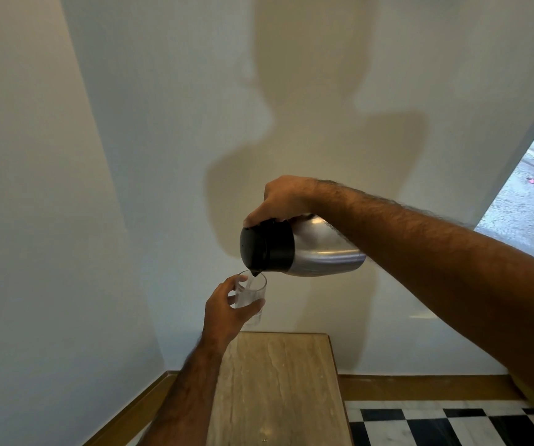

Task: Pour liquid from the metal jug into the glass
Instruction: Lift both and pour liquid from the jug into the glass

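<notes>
While jug (310,249) tips, fingers (243,312) seemingly wrap glass (254,289).

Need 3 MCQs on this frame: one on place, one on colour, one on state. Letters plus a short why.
1. Where is the glass?
A. standing on the table
B. held in the air by the left hand
C. on the floor

2. What colour is the jug top?
A. black
B. red
C. white

3. What state is the jug in?
A. upright on the table
B. lying on the floor
C. tipped by the right hand, liquid running from the spout

Answers:
1 B: fingers wrap the glass, which hangs above the table.
2 A: the top is black, the body bare metal.
3 C: the spout points down over the rim and a thin stream enters the glass.
</notes>
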The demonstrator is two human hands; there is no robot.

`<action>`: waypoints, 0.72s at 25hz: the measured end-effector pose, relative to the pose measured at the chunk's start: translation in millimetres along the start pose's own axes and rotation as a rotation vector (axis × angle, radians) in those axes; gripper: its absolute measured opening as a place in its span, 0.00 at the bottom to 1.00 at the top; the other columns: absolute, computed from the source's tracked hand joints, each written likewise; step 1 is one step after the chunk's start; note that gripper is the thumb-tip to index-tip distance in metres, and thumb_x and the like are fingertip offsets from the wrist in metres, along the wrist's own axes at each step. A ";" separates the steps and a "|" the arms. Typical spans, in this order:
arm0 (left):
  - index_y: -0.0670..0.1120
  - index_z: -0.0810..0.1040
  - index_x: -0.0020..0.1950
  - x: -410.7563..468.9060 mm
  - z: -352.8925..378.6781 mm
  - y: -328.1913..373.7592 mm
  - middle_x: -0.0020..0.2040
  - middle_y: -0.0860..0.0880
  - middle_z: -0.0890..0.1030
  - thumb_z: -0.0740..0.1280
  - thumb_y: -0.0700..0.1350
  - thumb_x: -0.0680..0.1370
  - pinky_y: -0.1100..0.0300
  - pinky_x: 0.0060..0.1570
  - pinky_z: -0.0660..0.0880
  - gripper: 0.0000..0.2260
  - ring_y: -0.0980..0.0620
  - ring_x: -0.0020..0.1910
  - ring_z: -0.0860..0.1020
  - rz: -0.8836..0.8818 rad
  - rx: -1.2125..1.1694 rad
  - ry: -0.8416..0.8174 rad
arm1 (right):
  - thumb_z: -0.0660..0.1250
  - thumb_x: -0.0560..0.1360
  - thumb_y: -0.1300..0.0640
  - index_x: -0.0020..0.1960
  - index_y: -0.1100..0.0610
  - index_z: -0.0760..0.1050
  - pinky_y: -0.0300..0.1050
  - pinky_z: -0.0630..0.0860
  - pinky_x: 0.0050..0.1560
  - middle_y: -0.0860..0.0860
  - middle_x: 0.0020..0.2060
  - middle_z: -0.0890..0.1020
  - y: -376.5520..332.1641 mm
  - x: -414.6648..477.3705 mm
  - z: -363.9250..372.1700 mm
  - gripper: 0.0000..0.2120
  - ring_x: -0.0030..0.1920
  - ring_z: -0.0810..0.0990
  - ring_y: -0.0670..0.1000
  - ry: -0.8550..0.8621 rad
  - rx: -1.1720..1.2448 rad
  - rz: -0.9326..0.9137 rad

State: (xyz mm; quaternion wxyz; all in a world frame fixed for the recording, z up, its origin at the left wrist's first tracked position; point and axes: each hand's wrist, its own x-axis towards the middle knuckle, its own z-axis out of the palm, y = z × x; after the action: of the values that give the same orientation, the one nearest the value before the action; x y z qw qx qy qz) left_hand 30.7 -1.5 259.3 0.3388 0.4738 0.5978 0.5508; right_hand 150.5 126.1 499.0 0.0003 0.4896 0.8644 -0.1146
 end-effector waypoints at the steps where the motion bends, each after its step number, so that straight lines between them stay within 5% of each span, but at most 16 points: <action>1: 0.59 0.73 0.61 -0.1 -0.2 -0.3 0.63 0.53 0.78 0.75 0.60 0.64 0.77 0.39 0.74 0.27 0.50 0.57 0.78 0.001 -0.006 0.001 | 0.70 0.58 0.25 0.35 0.51 0.79 0.43 0.73 0.33 0.46 0.31 0.83 0.0 0.1 -0.4 0.28 0.34 0.82 0.48 0.001 -0.001 -0.001; 18: 0.60 0.74 0.60 2.6 0.3 -6.8 0.61 0.56 0.78 0.76 0.59 0.65 0.72 0.46 0.74 0.25 0.49 0.59 0.79 -0.010 -0.035 -0.001 | 0.70 0.62 0.27 0.34 0.52 0.80 0.43 0.71 0.32 0.46 0.30 0.83 -0.5 3.3 0.3 0.27 0.34 0.82 0.48 -0.022 -0.023 -0.022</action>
State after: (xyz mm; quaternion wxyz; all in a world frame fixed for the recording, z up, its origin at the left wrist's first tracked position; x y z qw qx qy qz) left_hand 28.9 1.4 252.9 0.3503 0.4650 0.5903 0.5591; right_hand 148.3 128.5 498.4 0.0142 0.4786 0.8709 -0.1103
